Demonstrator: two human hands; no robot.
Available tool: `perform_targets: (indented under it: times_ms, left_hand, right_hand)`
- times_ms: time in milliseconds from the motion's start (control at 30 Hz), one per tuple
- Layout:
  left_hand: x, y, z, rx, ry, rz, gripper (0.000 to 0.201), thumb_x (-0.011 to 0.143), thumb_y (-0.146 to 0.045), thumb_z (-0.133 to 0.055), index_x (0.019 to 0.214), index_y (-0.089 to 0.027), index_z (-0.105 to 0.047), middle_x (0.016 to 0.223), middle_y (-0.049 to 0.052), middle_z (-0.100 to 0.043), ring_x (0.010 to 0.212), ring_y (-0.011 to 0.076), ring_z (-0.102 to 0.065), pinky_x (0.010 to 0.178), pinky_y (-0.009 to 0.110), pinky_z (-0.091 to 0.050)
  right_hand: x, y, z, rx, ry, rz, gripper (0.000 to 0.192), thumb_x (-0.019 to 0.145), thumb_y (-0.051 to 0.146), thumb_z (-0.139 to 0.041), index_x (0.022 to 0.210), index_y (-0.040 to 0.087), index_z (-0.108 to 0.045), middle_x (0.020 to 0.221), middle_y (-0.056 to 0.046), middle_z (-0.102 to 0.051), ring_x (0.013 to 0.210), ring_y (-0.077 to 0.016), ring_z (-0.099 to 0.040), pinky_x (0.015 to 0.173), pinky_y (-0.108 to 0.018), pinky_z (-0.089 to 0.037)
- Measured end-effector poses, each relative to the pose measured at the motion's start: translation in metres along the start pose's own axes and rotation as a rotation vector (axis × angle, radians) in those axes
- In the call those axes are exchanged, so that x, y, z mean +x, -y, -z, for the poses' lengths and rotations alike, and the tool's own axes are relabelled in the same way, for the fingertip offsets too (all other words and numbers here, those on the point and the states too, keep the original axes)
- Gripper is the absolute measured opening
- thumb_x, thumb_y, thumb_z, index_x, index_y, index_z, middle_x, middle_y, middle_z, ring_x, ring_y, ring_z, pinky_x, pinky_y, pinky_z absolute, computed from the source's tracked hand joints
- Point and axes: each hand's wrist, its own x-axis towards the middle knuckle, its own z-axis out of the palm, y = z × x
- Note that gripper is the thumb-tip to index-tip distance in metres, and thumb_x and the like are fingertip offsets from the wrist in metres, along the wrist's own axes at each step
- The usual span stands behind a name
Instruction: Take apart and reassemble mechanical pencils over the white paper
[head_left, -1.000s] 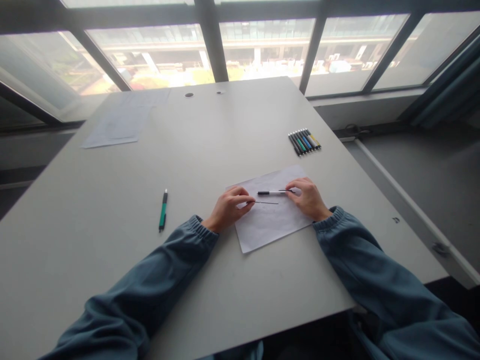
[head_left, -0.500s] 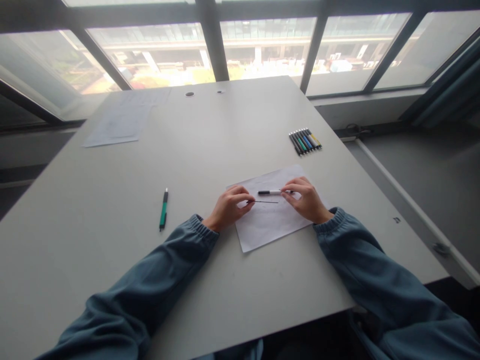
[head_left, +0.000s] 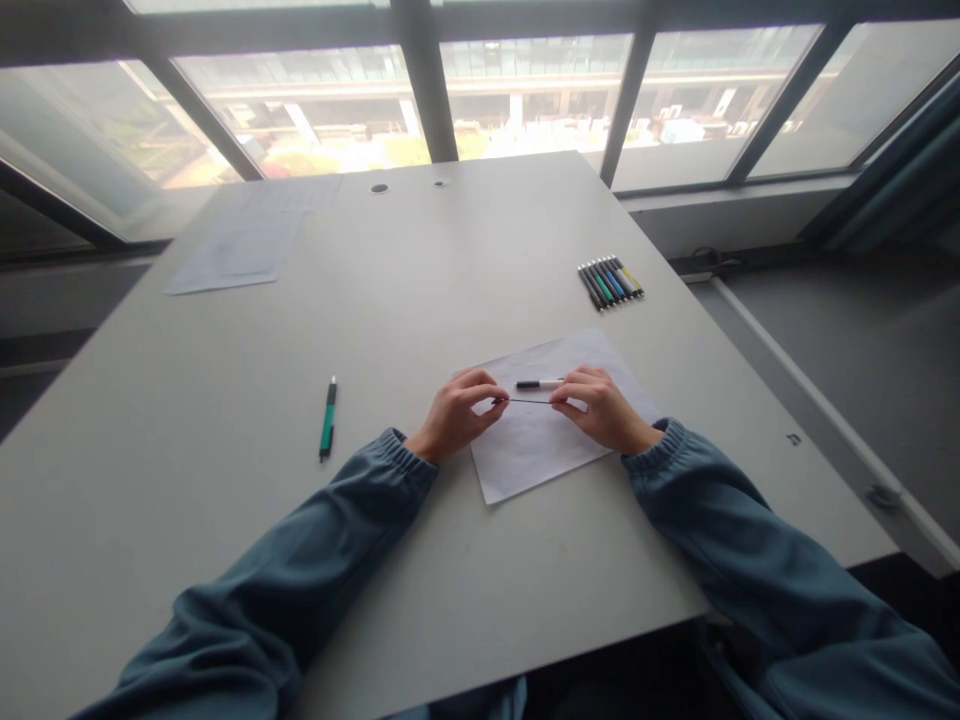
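Above a white sheet of paper (head_left: 525, 465), my left hand (head_left: 459, 412) pinches one end of a thin dark pen refill (head_left: 530, 401). Thumb and fingers of my right hand (head_left: 602, 405) close on the refill's other end, so it spans level between the two hands. Just behind it on the paper lies a black-and-white pen (head_left: 534, 384), its right part hidden by my right fingers. Off to the left, a green-and-black pen (head_left: 328, 420) rests on the table by itself.
On the white table (head_left: 420, 560), a row of several pens (head_left: 610, 283) lies side by side at the right. Other paper sheets (head_left: 232, 245) lie at the far left. Windows (head_left: 532, 95) line the back, and the table's right edge drops to a grey floor.
My right hand has left the black-and-white pen, come slightly toward me and to the left, and taken hold of the refill's free end. My left hand stays in place.
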Motion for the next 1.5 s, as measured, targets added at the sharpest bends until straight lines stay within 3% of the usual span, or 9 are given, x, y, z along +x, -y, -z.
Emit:
perform_targets:
  times_ms: [167,433,867,1100,1267,1500]
  left_hand:
    - [-0.001,0.004,-0.001,0.024,0.011,0.06,0.012,0.094,-0.028,-0.065,0.094,-0.022,-0.076,0.091,0.006,-0.069,0.086,0.0173,-0.064,0.08,0.032,-0.053]
    - [-0.002,0.005,-0.001,0.109,0.044,0.045,0.014,0.094,-0.029,-0.065,0.093,-0.023,-0.077,0.09,0.005,-0.07,0.084,0.0171,-0.064,0.078,0.031,-0.052]
    - [-0.002,0.006,0.002,0.148,0.154,0.007,0.02,0.099,-0.031,-0.06,0.104,-0.027,-0.078,0.09,0.005,-0.069,0.083,0.0173,-0.061,0.075,0.031,-0.05]
    - [-0.002,0.008,0.001,0.116,0.083,0.036,0.022,0.099,-0.031,-0.06,0.116,-0.023,-0.073,0.096,0.007,-0.072,0.089,0.0191,-0.063,0.081,0.034,-0.052]
    - [-0.003,0.014,0.0,0.136,0.007,0.089,0.016,0.097,-0.032,-0.063,0.102,-0.023,-0.076,0.098,0.007,-0.073,0.092,0.02,-0.063,0.083,0.035,-0.054]
    - [-0.006,0.018,-0.002,0.159,0.048,0.092,0.02,0.098,-0.032,-0.061,0.107,-0.028,-0.078,0.103,0.006,-0.075,0.092,0.0207,-0.062,0.08,0.035,-0.055]
  right_hand:
    - [0.0,-0.005,0.006,-0.018,0.026,-0.087,0.011,0.091,0.017,-0.068,0.083,0.024,-0.073,0.09,-0.005,-0.074,0.092,-0.0236,-0.062,0.09,-0.04,-0.042]
    - [-0.001,-0.011,0.013,-0.075,0.047,-0.147,0.012,0.086,0.013,-0.068,0.082,0.023,-0.074,0.089,-0.005,-0.074,0.091,-0.0245,-0.062,0.092,-0.041,-0.042]
    - [-0.001,-0.012,0.013,-0.091,0.07,-0.146,0.008,0.085,0.015,-0.072,0.084,0.023,-0.073,0.089,-0.003,-0.074,0.093,-0.0245,-0.062,0.095,-0.044,-0.035]
    - [-0.001,-0.006,0.014,-0.091,0.012,-0.151,0.008,0.089,0.019,-0.068,0.083,0.023,-0.071,0.09,-0.004,-0.074,0.094,-0.0247,-0.062,0.095,-0.045,-0.033]
    - [0.0,-0.006,0.015,-0.085,-0.03,-0.172,0.011,0.092,0.022,-0.065,0.083,0.023,-0.071,0.089,-0.004,-0.074,0.094,-0.0243,-0.062,0.095,-0.045,-0.035]
    - [-0.001,-0.006,0.014,-0.062,-0.036,-0.156,0.012,0.092,0.023,-0.064,0.084,0.023,-0.072,0.089,-0.004,-0.074,0.093,-0.0246,-0.062,0.096,-0.045,-0.037]
